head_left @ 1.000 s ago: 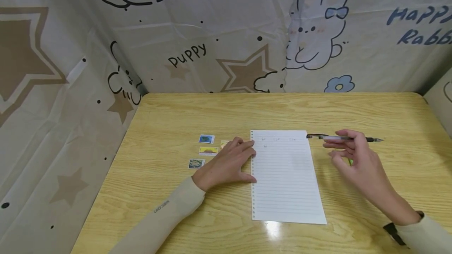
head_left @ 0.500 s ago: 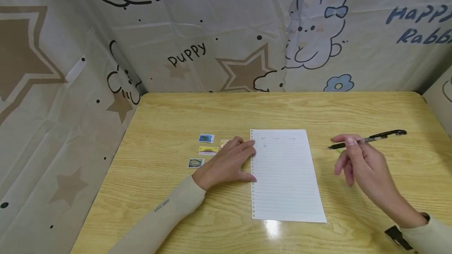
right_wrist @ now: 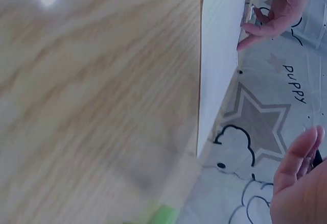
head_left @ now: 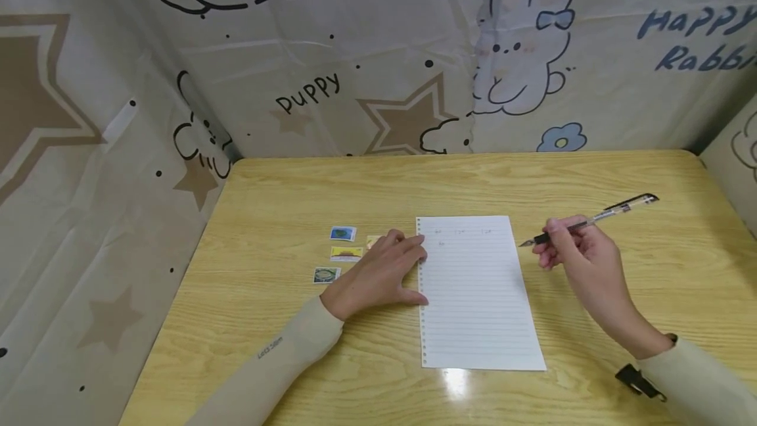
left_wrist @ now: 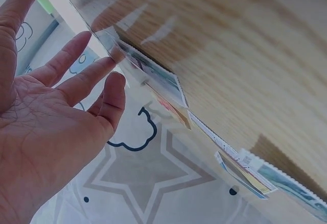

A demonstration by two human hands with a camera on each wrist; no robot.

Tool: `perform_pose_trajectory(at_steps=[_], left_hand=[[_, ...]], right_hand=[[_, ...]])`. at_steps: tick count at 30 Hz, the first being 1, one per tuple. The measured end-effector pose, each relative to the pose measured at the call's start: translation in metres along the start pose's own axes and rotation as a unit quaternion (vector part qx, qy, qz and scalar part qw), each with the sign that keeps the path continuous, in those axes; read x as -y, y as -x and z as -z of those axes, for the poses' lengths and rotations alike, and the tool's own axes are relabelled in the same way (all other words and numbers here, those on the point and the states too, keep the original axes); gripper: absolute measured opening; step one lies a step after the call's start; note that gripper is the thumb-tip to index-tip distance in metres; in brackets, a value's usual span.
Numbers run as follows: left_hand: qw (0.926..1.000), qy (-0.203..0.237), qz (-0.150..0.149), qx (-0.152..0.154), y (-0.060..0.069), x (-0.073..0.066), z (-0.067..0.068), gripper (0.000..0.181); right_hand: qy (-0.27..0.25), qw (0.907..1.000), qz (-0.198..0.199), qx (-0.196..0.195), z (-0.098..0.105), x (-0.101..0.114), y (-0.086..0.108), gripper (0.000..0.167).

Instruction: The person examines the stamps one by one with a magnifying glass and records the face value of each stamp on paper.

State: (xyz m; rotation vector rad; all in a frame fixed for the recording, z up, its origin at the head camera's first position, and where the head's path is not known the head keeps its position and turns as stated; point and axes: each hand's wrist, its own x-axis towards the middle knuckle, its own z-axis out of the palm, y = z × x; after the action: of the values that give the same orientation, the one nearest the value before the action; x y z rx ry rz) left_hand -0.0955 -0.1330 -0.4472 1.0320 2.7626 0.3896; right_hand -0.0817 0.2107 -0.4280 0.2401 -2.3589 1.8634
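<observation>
A sheet of lined paper with punch holes down its left edge lies on the table, bearing faint handwriting near the top. Fingertips and thumb of my left hand rest along that holed edge; in the left wrist view its fingers spread loosely. To the right of the sheet, my right hand pinches a clear pen with a black grip, its tip pointing left, just off the paper's right edge. Beside my left hand lie a blue stamp, a yellow stamp, and a dark green stamp. Another stamp is partly hidden behind that hand.
The wooden table meets a patterned cloth behind and to the left. A bright green object shows at the bottom of the right wrist view; its kind cannot be made out. A black strap end hangs from my right wrist.
The pen has turned round in my right hand, its tip swinging from right to left, and the hand has shifted slightly left toward the paper. My left hand has stayed on the sheet's edge.
</observation>
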Motion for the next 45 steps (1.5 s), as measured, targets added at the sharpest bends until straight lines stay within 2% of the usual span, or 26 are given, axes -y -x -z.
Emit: perform_pose_trajectory(at_steps=[4,11,20,27,34,45], left_hand=[[0.9999,0.006,0.005,0.007,-0.001,0.0,0.0,0.074],[0.9999,0.004,0.008,0.008,-0.001,0.0,0.001,0.073],[0.9999,-0.001,0.008,0.011,-0.001,-0.001,0.001,0.074],[0.9998,-0.005,0.01,0.013,-0.001,-0.001,0.002,0.073],[1.0,-0.009,0.0,0.004,-0.001,-0.002,0.002,0.071],[0.9997,-0.015,0.011,0.012,-0.001,-0.003,0.003,0.072]], right_hand=[[-0.029,0.9993,-0.02,-0.012,-0.012,-0.003,-0.005,0.02],[0.0,0.9995,-0.032,-0.006,-0.037,-0.01,-0.018,0.023],[0.017,0.9958,-0.08,0.042,-0.062,-0.015,-0.034,0.024],[0.073,0.9882,-0.102,0.089,-0.072,-0.019,-0.041,0.027],[0.075,0.9868,-0.117,0.083,-0.079,-0.02,-0.044,0.025],[0.067,0.986,-0.132,0.077,-0.082,-0.02,-0.047,0.023]])
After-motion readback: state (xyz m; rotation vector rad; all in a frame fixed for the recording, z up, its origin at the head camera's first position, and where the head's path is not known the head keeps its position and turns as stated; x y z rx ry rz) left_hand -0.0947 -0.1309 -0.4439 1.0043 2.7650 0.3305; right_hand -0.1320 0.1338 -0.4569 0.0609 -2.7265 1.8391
